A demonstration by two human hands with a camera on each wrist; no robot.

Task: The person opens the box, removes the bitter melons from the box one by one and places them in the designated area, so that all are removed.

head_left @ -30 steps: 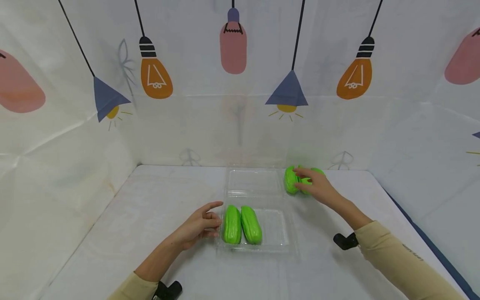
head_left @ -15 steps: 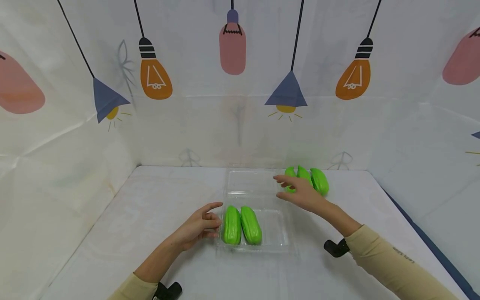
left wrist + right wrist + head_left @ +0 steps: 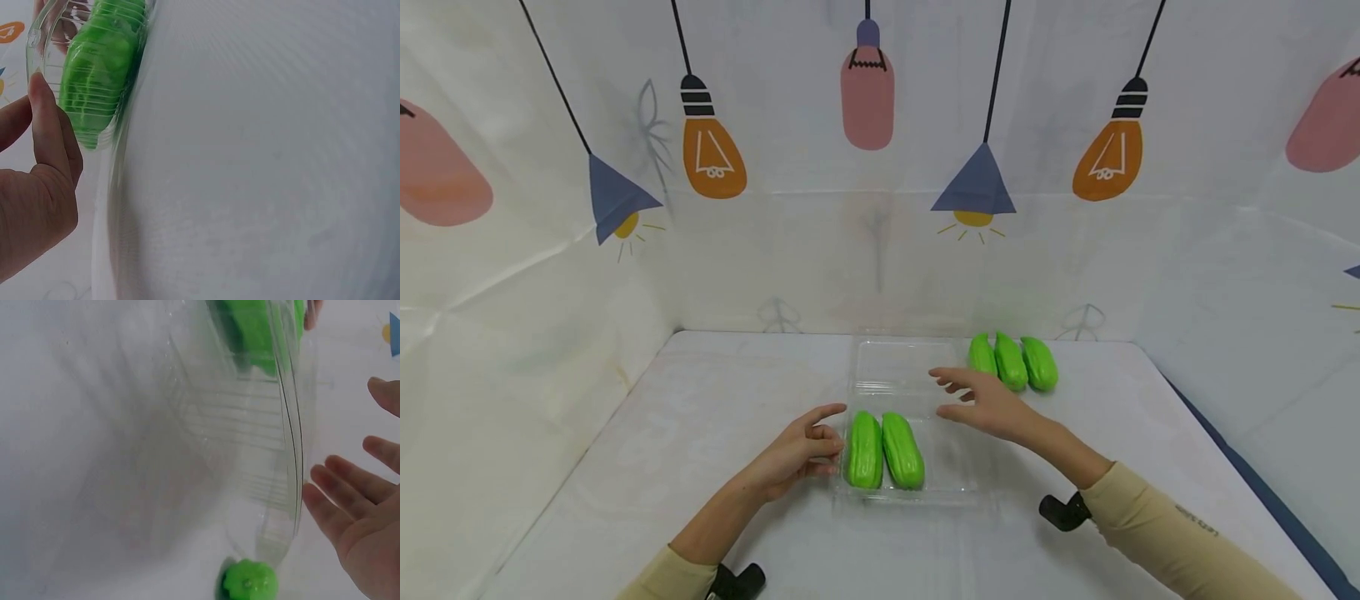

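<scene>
Clear plastic box (image 3: 951, 467) between hands, left hand (image 3: 793, 454) touching, right hand (image 3: 988, 404) above

the box (image 3: 951, 467) is clear, shiny plastic with thin ridges. the green gourds (image 3: 883, 450) inside it look bumpy and shiny. the table (image 3: 700, 417) under it is matt white.

Bright green ridged gourds (image 3: 883, 450) lie in a clear box (image 3: 958, 475) on a white table (image 3: 700, 417).

Five green toy gourds in all: two (image 3: 884, 450) inside one clear plastic box (image 3: 958, 479), three (image 3: 1011, 362) on the table (image 3: 700, 400); hidden ones seem unlikely.
</scene>
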